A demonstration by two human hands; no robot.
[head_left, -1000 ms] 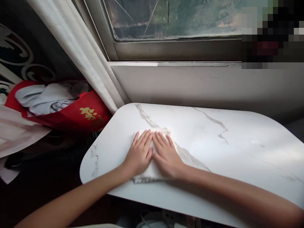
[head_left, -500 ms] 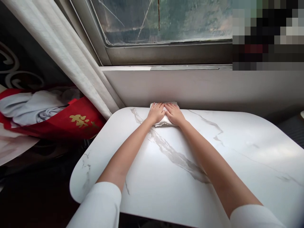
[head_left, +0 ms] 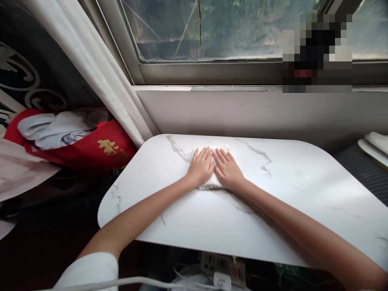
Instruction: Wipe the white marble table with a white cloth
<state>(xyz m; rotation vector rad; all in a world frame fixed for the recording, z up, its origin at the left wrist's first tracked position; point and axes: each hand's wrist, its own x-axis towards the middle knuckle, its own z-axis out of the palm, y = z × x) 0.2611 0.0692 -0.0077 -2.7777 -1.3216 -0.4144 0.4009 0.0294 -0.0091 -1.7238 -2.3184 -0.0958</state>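
A white cloth (head_left: 210, 184) lies folded flat on the white marble-patterned table (head_left: 176, 218), a little in from its far edge. My left hand (head_left: 200, 165) presses down on the cloth's left part, palm down with fingers stretched forward. Beside it, my right hand (head_left: 227, 167) rests flat on the right part, fingers also extended. Both hands are open, and their inner edges nearly touch. Most of the cloth is hidden under them; its near edge and a strip at the top show.
A red bag (head_left: 81, 151) stuffed with pale fabric stands left of the table by a white curtain (head_left: 91, 68). Behind rises a window (head_left: 212, 32) above a pale wall. A power strip (head_left: 222, 264) and cables sit below the near edge. White items (head_left: 376, 143) lie far right.
Both hands have drawn the cloth from the table's far edge, by the wall, toward me. The camera view has shifted, so the power strip below the table now shows.
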